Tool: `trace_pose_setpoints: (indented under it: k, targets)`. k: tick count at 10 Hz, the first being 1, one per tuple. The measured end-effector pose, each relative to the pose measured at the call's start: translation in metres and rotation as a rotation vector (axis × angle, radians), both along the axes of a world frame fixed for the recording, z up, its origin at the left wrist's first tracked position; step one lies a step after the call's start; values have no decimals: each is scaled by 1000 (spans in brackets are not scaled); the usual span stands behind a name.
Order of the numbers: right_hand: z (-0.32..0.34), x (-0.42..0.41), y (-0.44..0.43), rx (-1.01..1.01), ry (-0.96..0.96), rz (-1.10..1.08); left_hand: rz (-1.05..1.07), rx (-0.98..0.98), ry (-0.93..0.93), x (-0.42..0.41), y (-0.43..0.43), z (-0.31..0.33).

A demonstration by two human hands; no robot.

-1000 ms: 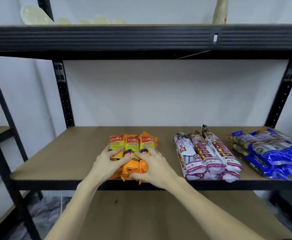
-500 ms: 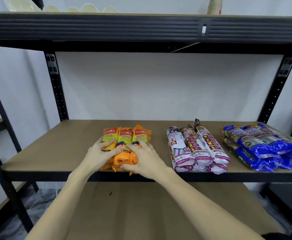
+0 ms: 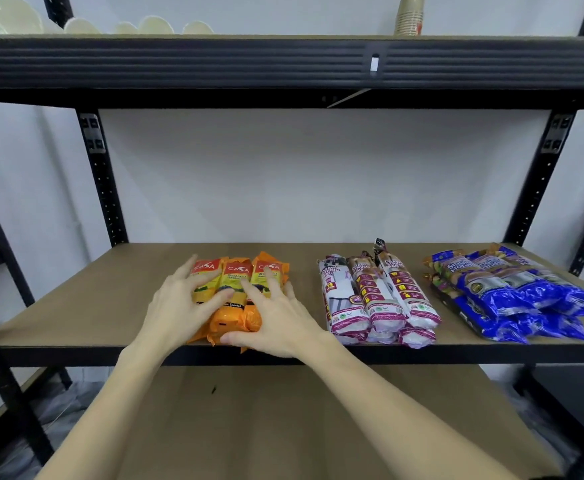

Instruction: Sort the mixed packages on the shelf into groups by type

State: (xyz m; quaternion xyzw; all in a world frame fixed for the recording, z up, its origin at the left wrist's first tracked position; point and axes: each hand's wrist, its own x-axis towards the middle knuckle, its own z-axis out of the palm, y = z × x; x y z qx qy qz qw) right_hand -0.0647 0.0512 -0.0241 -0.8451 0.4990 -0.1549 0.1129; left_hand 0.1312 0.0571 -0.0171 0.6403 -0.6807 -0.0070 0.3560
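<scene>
On the brown shelf board [image 3: 86,306] three groups lie in a row. Orange and yellow packs [image 3: 238,275] sit left of centre, stacked side by side. My left hand [image 3: 179,306] rests on their left side and my right hand [image 3: 276,323] on their right front, fingers spread over the packs rather than closed around them. White and maroon drawstring-bag packs [image 3: 380,299] lie to the right of centre. Blue packs [image 3: 512,292] are piled at the far right.
A black shelf beam [image 3: 283,60] runs overhead, with pale bowls [image 3: 16,15] and a stack of paper cups [image 3: 411,13] on top. Black uprights [image 3: 101,181] stand at both back corners. A lower brown shelf [image 3: 283,427] lies beneath my arms.
Both hands stay on the orange packs; their fingers have lifted and spread a little. The camera has shifted slightly.
</scene>
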Motion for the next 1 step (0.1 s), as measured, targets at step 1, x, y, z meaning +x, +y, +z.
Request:
trace_pose_setpoints:
  k: [1]
  targets:
    - [13,-20,16,-99,-162,26,-91,-296,17,-31,12,7]
